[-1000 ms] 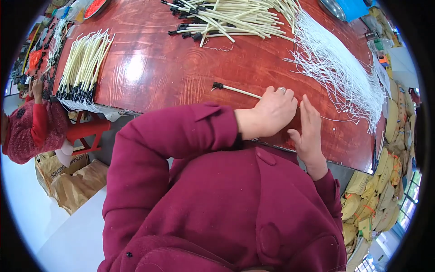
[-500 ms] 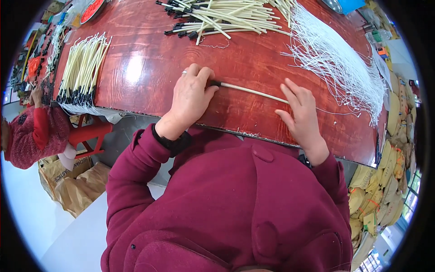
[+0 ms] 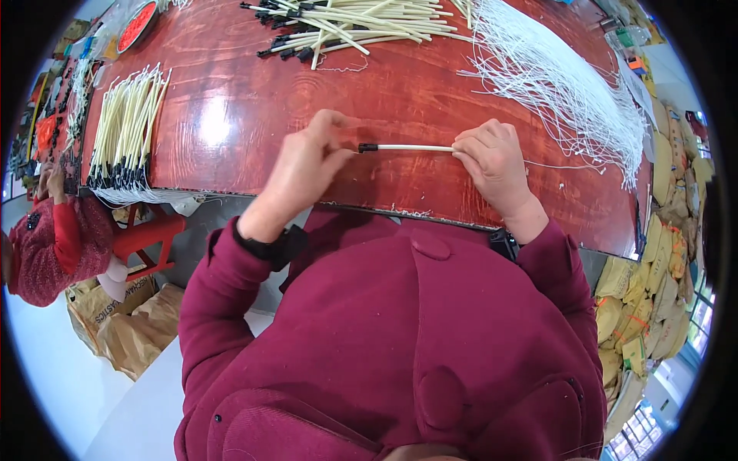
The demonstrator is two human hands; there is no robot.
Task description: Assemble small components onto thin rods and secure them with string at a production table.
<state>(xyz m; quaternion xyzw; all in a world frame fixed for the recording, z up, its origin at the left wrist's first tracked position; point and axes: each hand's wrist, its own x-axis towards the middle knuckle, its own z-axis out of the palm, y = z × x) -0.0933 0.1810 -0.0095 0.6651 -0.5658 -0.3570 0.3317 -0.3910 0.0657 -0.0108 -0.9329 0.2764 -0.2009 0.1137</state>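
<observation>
A thin cream tube with a black fitting on its left end lies level between my hands, just above or on the table. My right hand pinches the tube's right end, its fingers curled in. A fine white strand trails from beside that hand toward a bundle of strands. My left hand is just left of the black fitting, with the thumb tip close to it. Its fingers bend toward the thumb and are partly blurred; whatever they hold is too small to make out.
Loose black-ended tubes lie at the far side of the red table. White strands spread at the right. A row of tubes sits at the left, near a bowl of red bits. A co-worker sits at far left.
My right hand has gone from spread fingers to a pinch on the tube's right end. My left hand has drawn back left from the black fitting. The tube has swung from slanting to level.
</observation>
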